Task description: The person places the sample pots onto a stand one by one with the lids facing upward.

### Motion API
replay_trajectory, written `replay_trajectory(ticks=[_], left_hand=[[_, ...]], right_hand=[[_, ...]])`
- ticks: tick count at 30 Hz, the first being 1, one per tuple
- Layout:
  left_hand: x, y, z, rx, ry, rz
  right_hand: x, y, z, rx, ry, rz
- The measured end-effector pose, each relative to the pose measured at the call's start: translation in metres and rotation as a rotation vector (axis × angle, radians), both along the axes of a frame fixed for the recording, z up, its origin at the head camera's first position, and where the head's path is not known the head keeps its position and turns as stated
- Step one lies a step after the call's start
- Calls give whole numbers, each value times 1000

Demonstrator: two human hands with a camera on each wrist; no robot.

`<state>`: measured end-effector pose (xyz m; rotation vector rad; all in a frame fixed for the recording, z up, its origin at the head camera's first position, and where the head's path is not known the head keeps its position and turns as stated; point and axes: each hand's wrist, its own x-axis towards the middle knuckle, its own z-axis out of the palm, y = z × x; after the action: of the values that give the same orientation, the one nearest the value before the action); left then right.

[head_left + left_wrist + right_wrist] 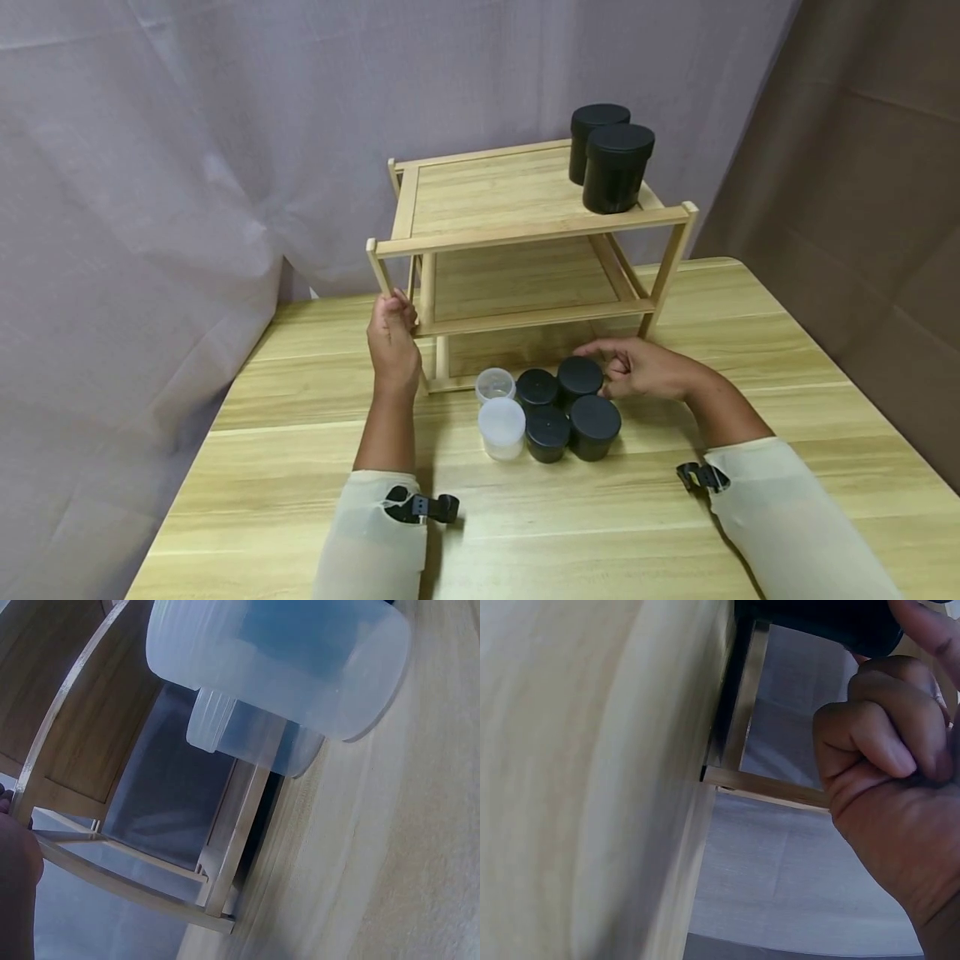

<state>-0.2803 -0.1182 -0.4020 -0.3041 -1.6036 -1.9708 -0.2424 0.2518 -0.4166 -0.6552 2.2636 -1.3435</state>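
On the left, my left hand (393, 343) grips the front post of a wooden tiered rack (525, 239). My right hand (647, 368) pinches a black lidded jar (580, 377) at the back right of a cluster before the rack. In the right wrist view, thumb and forefinger touch this jar (832, 616) while the other fingers are curled. The cluster also has a black jar (595, 422) in front, two smaller black jars and two translucent jars (502, 427). The left wrist view shows the translucent jars (300, 667) close up, the rack behind them.
Two larger black jars (618, 171) stand at the right end of the rack's top shelf. The rack stands on a wooden table (300, 467). A grey cloth (225, 125) hangs behind, and a brown one (862, 167) hangs on the right.
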Motion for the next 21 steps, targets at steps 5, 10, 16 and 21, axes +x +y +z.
replay_trajectory(ticks=[5, 10, 16, 21], left_hand=[[0, -1, -1, -1, -8, -7], [0, -1, -1, 3, -3, -22], [-1, -1, 0, 3, 5, -27], [-2, -2, -2, -2, -2, -26]], right_hand=[[-1, 3, -3, 19, 35, -3], [-2, 4, -4, 0, 37, 1], [-2, 3, -5, -5, 33, 11], [-2, 3, -4, -5, 24, 25]])
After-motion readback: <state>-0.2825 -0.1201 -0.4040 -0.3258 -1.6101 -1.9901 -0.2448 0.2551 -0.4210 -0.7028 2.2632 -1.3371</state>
